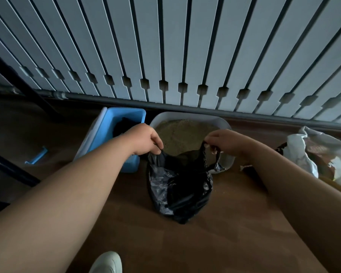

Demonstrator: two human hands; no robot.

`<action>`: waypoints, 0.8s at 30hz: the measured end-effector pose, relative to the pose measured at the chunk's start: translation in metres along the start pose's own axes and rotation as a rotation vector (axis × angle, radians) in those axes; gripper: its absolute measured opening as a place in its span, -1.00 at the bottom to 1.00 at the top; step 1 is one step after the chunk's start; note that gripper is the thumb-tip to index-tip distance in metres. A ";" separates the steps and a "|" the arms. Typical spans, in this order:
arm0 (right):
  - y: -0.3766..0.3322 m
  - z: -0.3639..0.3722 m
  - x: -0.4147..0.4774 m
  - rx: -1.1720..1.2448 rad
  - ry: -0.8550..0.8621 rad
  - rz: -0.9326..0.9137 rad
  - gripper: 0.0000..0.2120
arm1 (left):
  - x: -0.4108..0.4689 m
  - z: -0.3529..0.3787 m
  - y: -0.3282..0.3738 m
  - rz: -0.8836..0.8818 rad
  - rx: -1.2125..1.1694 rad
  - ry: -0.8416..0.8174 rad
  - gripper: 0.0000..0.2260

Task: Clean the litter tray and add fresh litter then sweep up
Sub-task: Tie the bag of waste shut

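Observation:
A white litter tray [187, 115] filled with tan litter [183, 133] stands on the wooden floor against the slatted wall. In front of it hangs a black plastic bag [182, 186], its bottom resting on the floor. My left hand [146, 139] grips the bag's left edge. My right hand [223, 141] pinches the bag's right handle. The two hands hold the bag's mouth apart, just above the tray's near rim.
A blue plastic bin [110, 123] with something dark inside stands left of the tray. A small blue clip-like piece [36, 156] lies on the floor farther left. A crumpled white litter sack [319, 154] sits at the right. A white shoe [106, 263] shows at the bottom.

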State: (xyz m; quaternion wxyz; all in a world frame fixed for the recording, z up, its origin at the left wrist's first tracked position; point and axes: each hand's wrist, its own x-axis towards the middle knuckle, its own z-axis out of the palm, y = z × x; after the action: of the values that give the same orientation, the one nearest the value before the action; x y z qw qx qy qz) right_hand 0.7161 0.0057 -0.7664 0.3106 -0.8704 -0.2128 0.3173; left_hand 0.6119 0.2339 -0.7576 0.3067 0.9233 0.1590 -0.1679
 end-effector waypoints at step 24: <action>-0.041 0.001 0.006 0.393 -0.140 -0.069 -0.90 | -0.006 -0.023 0.043 0.118 -0.211 0.280 -0.71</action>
State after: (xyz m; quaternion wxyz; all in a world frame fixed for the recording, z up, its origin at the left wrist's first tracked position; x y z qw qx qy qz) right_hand 0.7129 0.0391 -0.7415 0.4696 -0.7610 -0.1976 0.4016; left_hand 0.6285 0.2143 -0.7157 0.3859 0.9081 0.1626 -0.0019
